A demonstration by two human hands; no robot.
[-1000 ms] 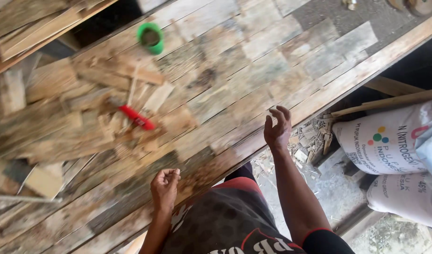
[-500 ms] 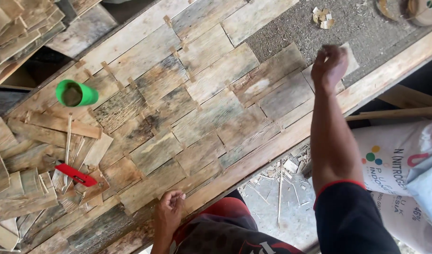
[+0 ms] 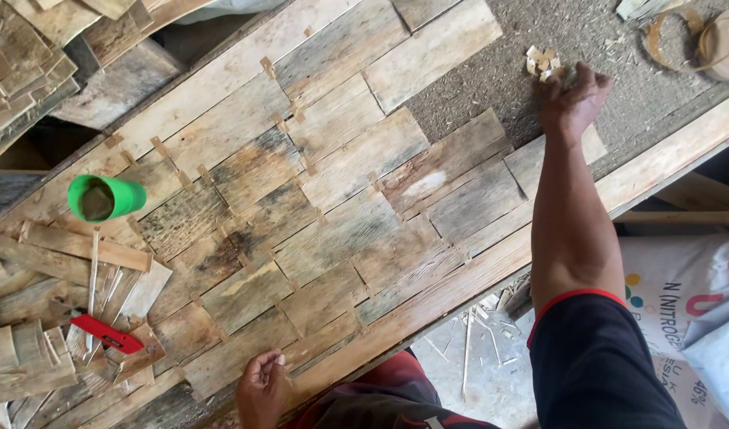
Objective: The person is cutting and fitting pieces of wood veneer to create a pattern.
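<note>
The right hand (image 3: 572,102) is stretched far out across the panel, fingers curled down and closing on a small heap of pale wood chips (image 3: 542,63) that lies on the bare grey board (image 3: 491,87) past the last laid pieces. From here I judge it a gathering pinch, though whether a chip is already caught under the fingers I cannot tell. The left hand (image 3: 263,389) rests loosely curled, holding nothing, on the near edge of the panel, as if to steady the long reach.

The chips form a loose cluster with no clear long axis. The wooden slats (image 3: 333,214) beside them run lengthwise along the panel's diagonal, lower left to upper right, with small spacer bits at their joints, which would explain the heap kept close to the unfinished end. Further left stand a green cup (image 3: 102,198) and a red cutter (image 3: 106,334) among loose offcuts; a tape roll (image 3: 718,40) sits at the far right.
</note>
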